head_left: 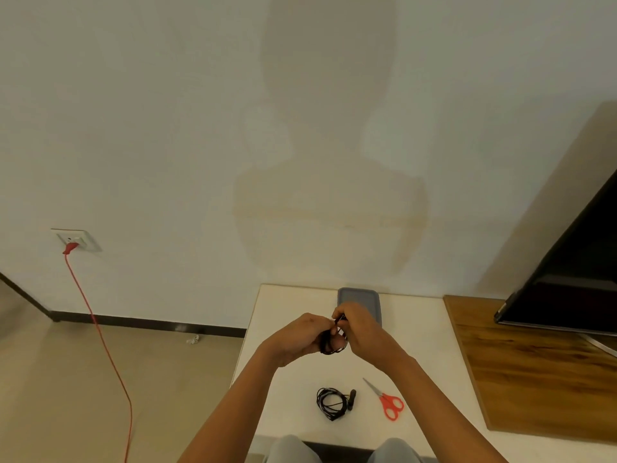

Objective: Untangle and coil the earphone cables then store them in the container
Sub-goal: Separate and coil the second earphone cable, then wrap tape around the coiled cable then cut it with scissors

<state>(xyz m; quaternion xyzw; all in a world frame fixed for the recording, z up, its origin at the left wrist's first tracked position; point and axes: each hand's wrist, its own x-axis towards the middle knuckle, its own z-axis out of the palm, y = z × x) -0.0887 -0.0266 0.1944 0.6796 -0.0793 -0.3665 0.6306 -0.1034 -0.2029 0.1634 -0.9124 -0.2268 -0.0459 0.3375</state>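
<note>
Fingers (341, 312) of right hand (362, 329) and left hand (298, 339) both pinch the black earphone cable (329, 344) just in front of grey container (359, 295), second coil (330, 402) further in front; looks light, limp, likely springy, so grip across the loops

Coiled cable (331, 403) on table (430, 332), scissors (387, 401) right, container (359, 300) behind
</note>
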